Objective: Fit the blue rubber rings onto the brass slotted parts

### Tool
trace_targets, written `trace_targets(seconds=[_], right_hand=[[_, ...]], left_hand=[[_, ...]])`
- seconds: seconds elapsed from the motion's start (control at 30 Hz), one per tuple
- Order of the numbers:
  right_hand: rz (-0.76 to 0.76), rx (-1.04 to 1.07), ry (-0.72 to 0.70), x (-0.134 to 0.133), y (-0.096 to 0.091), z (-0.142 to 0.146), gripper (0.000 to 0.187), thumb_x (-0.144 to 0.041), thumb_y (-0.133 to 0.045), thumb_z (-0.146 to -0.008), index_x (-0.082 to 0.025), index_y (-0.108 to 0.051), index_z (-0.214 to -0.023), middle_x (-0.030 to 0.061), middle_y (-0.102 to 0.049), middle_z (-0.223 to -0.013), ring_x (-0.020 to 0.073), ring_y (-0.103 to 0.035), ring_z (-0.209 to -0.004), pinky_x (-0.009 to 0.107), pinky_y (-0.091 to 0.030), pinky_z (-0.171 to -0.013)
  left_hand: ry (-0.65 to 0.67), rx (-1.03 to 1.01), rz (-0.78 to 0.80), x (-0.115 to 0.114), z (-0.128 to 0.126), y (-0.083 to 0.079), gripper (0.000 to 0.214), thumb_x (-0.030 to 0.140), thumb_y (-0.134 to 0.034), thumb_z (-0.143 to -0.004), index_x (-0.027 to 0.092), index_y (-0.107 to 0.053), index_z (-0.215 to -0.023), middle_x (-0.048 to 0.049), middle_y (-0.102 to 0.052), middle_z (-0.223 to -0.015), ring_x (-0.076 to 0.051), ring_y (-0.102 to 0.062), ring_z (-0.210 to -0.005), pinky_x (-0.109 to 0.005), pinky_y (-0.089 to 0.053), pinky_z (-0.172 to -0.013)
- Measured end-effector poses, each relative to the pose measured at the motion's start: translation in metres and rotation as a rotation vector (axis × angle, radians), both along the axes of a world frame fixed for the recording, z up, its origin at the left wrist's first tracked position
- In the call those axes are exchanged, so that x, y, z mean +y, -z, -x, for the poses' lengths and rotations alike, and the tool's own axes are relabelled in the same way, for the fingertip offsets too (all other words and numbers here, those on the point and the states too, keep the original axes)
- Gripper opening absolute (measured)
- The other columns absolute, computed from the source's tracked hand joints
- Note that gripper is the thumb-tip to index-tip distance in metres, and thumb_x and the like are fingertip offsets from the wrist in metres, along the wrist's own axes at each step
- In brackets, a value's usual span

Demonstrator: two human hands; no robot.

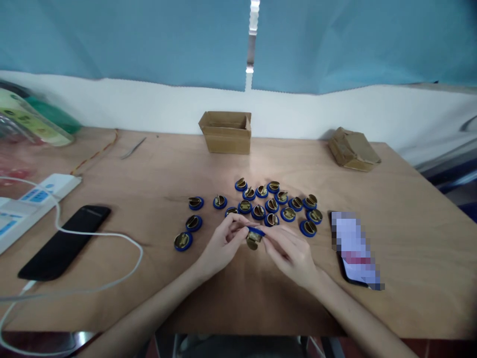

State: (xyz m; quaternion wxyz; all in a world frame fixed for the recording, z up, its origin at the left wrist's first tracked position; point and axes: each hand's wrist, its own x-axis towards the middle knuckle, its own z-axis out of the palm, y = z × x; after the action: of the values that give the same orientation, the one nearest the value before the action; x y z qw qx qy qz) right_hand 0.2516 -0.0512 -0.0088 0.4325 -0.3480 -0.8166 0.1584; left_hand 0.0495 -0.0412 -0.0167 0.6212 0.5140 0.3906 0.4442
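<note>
Between my two hands is a blue-rimmed round piece with a brass-coloured hinged flap (254, 238), raised above the table with its flap hanging down. My left hand (226, 239) pinches its left edge with thumb and fingers. On the opposite edge, the fingers of my right hand (291, 248) are closed on the rim. Several similar round pieces (272, 205) lie just beyond my hands, brass side up, most with flaps raised. To the left sit three more, the nearest being a round piece (183, 241) left of my left wrist. My fingers partly cover some of the group.
An open cardboard box (228, 141) stands at the back, a crumpled carton (354, 150) at back right. A lit phone (354, 248) lies right; a black phone (65, 243) on a white cable lies left by a power strip (40, 196). Tweezers-like metal (133, 148) rest farther back.
</note>
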Motion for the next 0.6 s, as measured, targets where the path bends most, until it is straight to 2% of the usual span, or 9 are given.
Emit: trace_targets(seconds=[0.1,0.17,0.3,0.4,0.6], right_hand=[[-0.055,-0.015,-0.002,-0.001,-0.001,-0.001,0.05,-0.004,-0.059,-0.093,-0.026,-0.058,-0.138,0.0069,-0.076,-0.11,0.0216,-0.074,-0.095,0.039,-0.063,-0.082],[-0.076,-0.026,0.002,-0.001,-0.002,-0.001,0.049,-0.004,-0.059,-0.092,-0.026,-0.059,-0.137,0.0074,-0.076,-0.111,0.0217,-0.073,-0.095,0.04,-0.063,-0.082],[-0.044,-0.066,-0.032,-0.002,-0.002,0.001,0.045,-0.006,-0.059,-0.092,-0.026,-0.062,-0.131,0.0101,-0.07,-0.12,0.024,-0.07,-0.106,0.042,-0.062,-0.089],[0.004,-0.063,-0.058,-0.004,-0.001,0.002,0.046,-0.008,-0.059,-0.09,-0.024,-0.058,-0.134,0.0133,-0.063,-0.127,0.0263,-0.066,-0.115,0.043,-0.062,-0.09],[0.054,-0.039,0.006,-0.001,-0.001,0.0,0.047,-0.007,-0.056,-0.09,-0.026,-0.056,-0.132,0.0119,-0.06,-0.123,0.0278,-0.063,-0.115,0.046,-0.059,-0.095]], left_hand=[[0.054,-0.075,0.107,0.001,0.0,0.003,0.022,0.038,-0.063,-0.096,0.022,-0.055,-0.109,-0.0049,-0.074,-0.102,-0.016,-0.072,-0.088,-0.029,-0.057,-0.081],[0.062,-0.085,0.117,0.0,0.001,0.006,0.026,0.034,-0.067,-0.093,0.022,-0.057,-0.113,-0.0054,-0.074,-0.104,-0.017,-0.073,-0.094,-0.031,-0.058,-0.086],[0.067,-0.113,0.069,-0.002,0.0,0.009,0.036,0.025,-0.077,-0.084,0.022,-0.058,-0.115,-0.0084,-0.072,-0.118,-0.021,-0.069,-0.111,-0.033,-0.057,-0.093],[0.064,-0.135,0.04,-0.005,-0.001,0.007,0.034,0.021,-0.076,-0.085,0.022,-0.058,-0.114,-0.007,-0.071,-0.119,-0.02,-0.068,-0.114,-0.032,-0.055,-0.097],[-0.012,-0.064,-0.128,-0.013,-0.003,0.005,0.036,0.014,-0.077,-0.082,0.022,-0.058,-0.111,-0.0073,-0.068,-0.123,-0.021,-0.065,-0.119,-0.034,-0.05,-0.105]])
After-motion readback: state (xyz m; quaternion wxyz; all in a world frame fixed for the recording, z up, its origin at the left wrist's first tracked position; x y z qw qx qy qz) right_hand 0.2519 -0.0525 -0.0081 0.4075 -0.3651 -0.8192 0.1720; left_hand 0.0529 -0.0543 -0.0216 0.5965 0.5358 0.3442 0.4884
